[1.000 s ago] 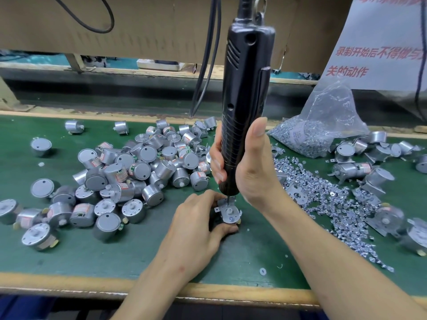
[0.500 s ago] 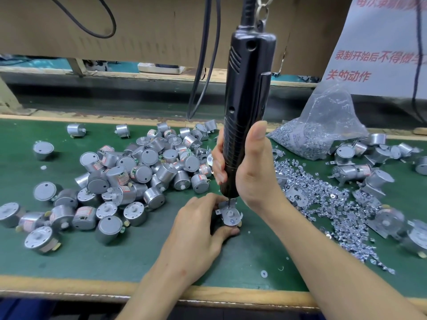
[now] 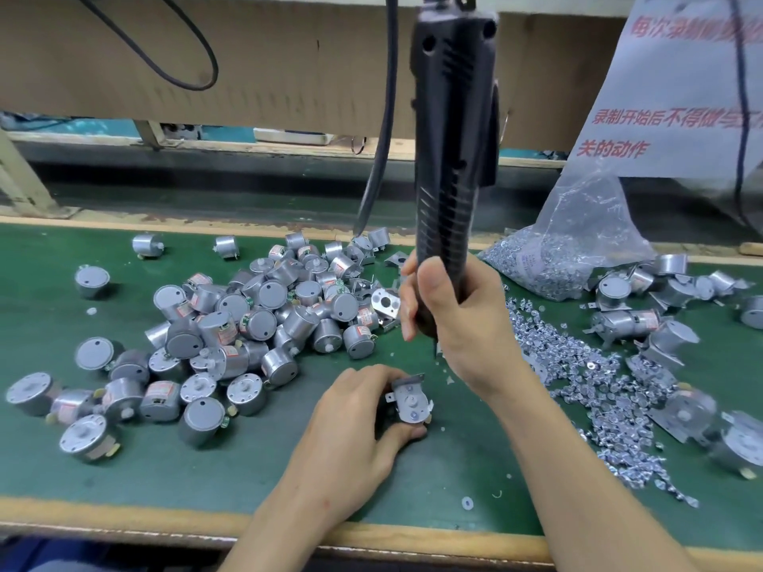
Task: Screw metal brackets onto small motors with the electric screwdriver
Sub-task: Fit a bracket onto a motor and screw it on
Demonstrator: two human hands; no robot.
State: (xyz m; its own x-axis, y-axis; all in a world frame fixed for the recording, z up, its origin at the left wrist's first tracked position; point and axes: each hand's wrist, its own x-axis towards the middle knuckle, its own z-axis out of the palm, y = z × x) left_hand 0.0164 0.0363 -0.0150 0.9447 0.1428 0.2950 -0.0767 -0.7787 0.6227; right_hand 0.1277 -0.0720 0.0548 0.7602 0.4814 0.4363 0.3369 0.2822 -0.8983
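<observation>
Two bare hands share the work on the green-matted tabletop: the left hand pinches a small silver cylindrical motor with a metal bracket seated on its face, thumb and fingers closed around the body, while the right hand is wrapped tight around the lower barrel of the tall black electric screwdriver. The bit tip hangs clear of the bracket, up toward one o'clock from it, so the step in hand looks like the gap between screws rather than driving. Next, I judge, the tip must come down squarely onto a bracket hole with a screw, which calls for the left grip to hold the motor level. Loose silver screws lie scattered at three o'clock of the motor, a heap of bare grey motors at ten o'clock.
</observation>
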